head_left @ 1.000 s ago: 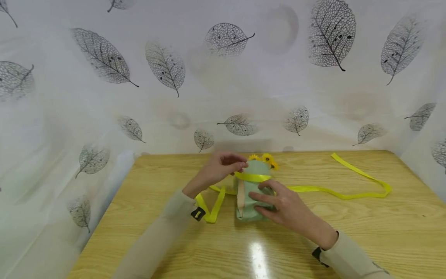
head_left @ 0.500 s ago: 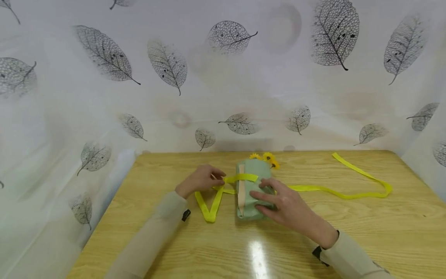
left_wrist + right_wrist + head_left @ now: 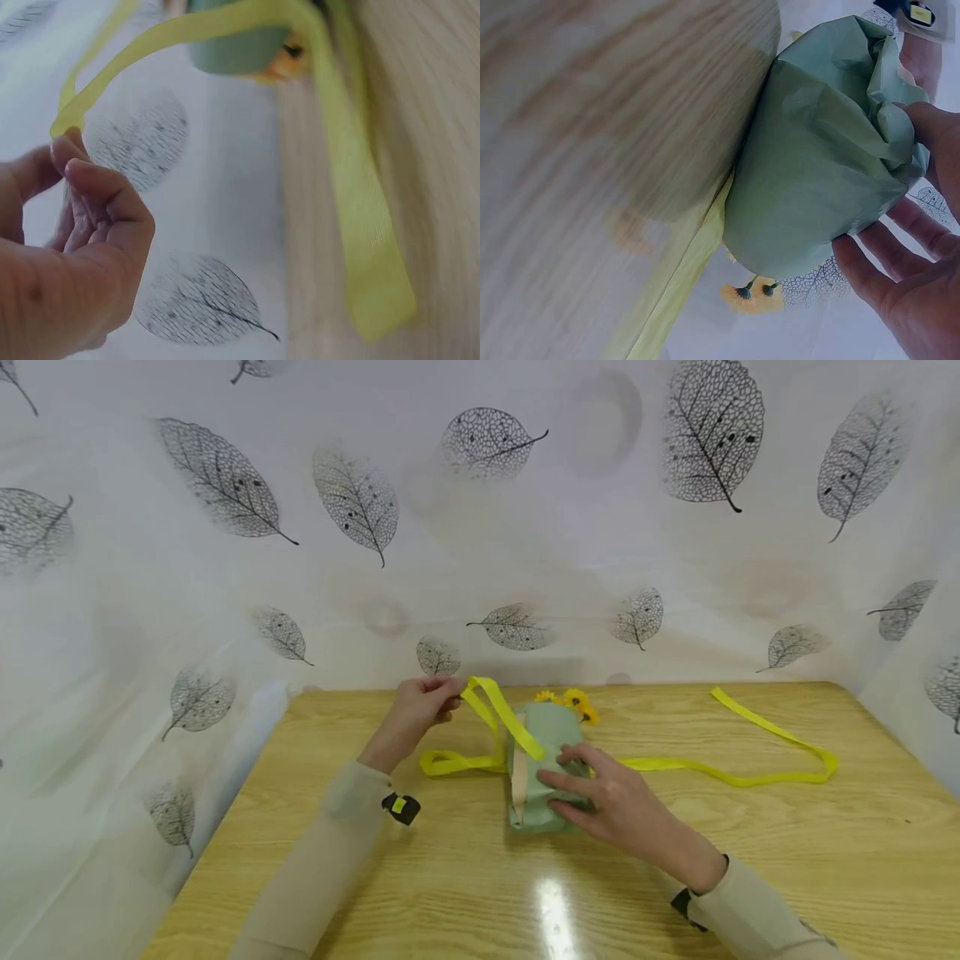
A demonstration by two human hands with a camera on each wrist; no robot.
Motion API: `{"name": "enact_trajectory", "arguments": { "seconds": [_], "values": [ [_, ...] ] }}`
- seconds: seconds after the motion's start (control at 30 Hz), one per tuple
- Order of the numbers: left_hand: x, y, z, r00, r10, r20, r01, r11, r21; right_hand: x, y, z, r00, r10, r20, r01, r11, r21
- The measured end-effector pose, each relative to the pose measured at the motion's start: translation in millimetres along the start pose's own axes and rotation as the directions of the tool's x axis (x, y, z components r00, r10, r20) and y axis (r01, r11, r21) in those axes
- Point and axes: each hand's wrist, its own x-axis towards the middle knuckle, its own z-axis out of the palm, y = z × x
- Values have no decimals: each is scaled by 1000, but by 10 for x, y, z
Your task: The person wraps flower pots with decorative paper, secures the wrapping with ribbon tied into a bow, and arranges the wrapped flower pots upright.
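A flower bouquet wrapped in pale green paper [image 3: 553, 722] lies on the wooden table, a few yellow flowers [image 3: 576, 700] showing at its far end. My left hand [image 3: 411, 714], left of the wrap, pinches a bright yellow ribbon [image 3: 517, 727] between thumb and fingertips. From there the ribbon loops up and its loose end hangs over the paper; the left wrist view shows that ribbon end [image 3: 375, 285] close up. Across the right side of the wrap rests my right hand [image 3: 615, 797], fingers spread. In the right wrist view its fingertips touch the crumpled green paper [image 3: 810, 150].
The other length of yellow ribbon [image 3: 750, 781] runs right across the tabletop [image 3: 420, 893] and bends back toward the far edge. Left of the wrap lies a folded ribbon loop [image 3: 442, 762]. A white curtain with leaf prints [image 3: 360, 593] stands behind the table.
My left hand has moved left from the top of the wrap and then up, lifting the ribbon off the paper into a loop. My right hand has stayed on the wrap.
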Motion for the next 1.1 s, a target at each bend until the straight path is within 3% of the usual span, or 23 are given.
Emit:
{"name": "enact_trajectory", "arguments": {
  "seconds": [0.13, 0.27, 0.37, 0.5, 0.6, 0.73, 0.83, 0.93, 1.0, 1.1],
  "values": [
    [-65, 182, 139, 1000, -1, 9, 3, 990, -139, 5, 0, 5, 1000, -9, -9, 9, 1000, 2],
    [-117, 317, 368, 996, 50, 71, -40, 988, -146, 5, 0, 9, 1000, -18, -12, 18, 1000, -1],
    [-122, 399, 534, 985, 108, 137, -93, 990, -106, 2, -2, 8, 1000, -20, -15, 20, 1000, 3],
    [-67, 424, 642, 949, 177, 262, -210, 973, 100, 2, 0, 5, 1000, -16, -17, 16, 1000, 7],
    [-11, 345, 617, 916, 216, 337, -312, 912, 265, 3, 2, 10, 1000, -18, -19, 18, 1000, 6],
    [4, 156, 492, 905, 240, 352, -376, 837, 397, 9, 5, 24, 999, -26, -23, 26, 1000, 1],
    [-69, 23, 393, 894, 269, 357, -421, 775, 470, 11, 4, 30, 1000, -25, -19, 25, 1000, -2],
    [-189, -70, 340, 853, 325, 408, -505, 712, 489, 11, 4, 26, 1000, -11, -4, 11, 1000, -4],
    [-274, -120, 335, 813, 369, 450, -570, 658, 492, 13, 3, 20, 1000, 0, 6, 0, 1000, -15],
    [-408, -221, 330, 777, 395, 490, -618, 628, 473, 26, -19, 47, 1000, 12, 28, -12, 1000, -23]
  ]
}}
